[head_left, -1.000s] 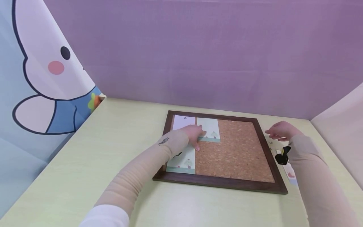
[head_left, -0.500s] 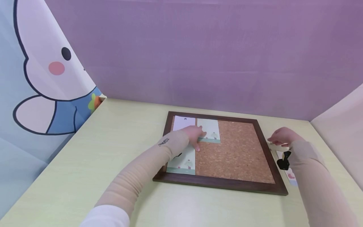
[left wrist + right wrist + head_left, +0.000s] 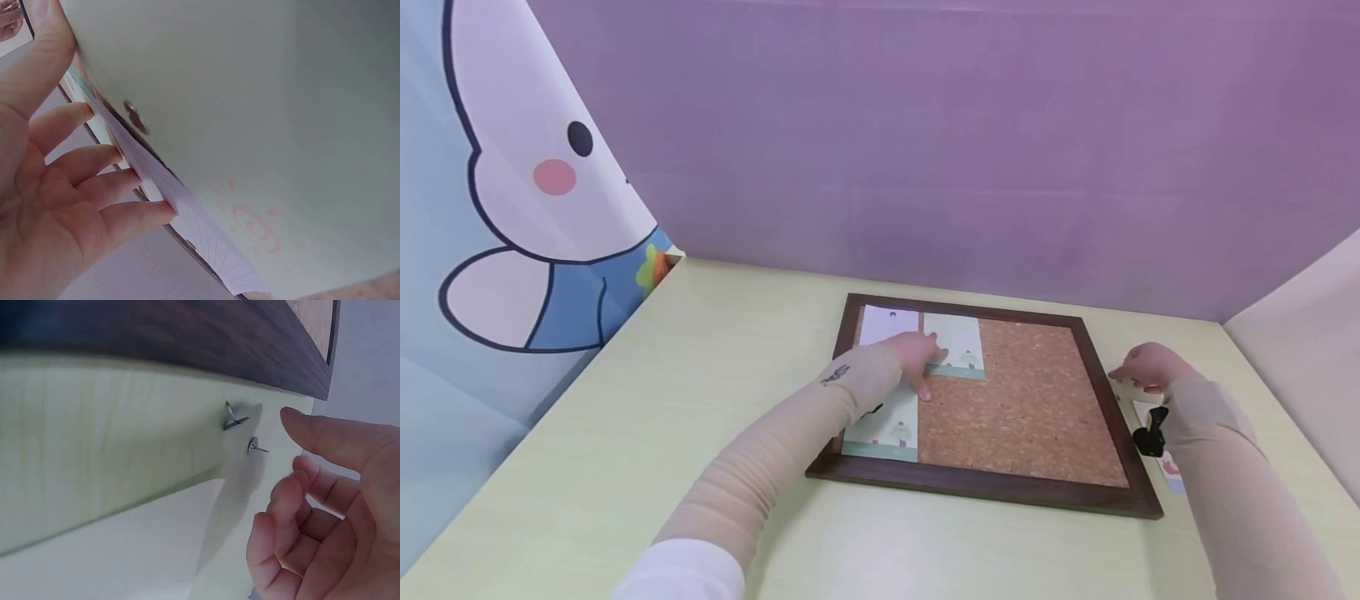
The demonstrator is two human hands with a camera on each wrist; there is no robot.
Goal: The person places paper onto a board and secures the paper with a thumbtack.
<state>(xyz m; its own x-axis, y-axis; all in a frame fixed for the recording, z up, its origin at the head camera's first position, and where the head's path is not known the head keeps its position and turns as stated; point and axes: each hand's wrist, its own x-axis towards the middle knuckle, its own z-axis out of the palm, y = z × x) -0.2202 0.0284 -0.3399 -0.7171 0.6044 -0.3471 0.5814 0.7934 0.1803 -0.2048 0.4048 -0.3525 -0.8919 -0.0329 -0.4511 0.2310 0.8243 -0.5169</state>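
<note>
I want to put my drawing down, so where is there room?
The table is bare between the cartoon backdrop and left sleeve, and in front of the frame, up to the right sleeve. The cork right of the sheets is bare. Crowded: right of the frame, with tacks, a card, the right hand; and under the left hand.

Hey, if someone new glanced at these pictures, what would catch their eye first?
Probably the big white cartoon figure with a pink cheek, on the blue backdrop at the far left. Next, the dark-framed corkboard on the pale table, with a left hand spread over the paper sheets in its left half. The right wrist view adds two upturned thumbtacks beside the frame, near the right hand.
</note>
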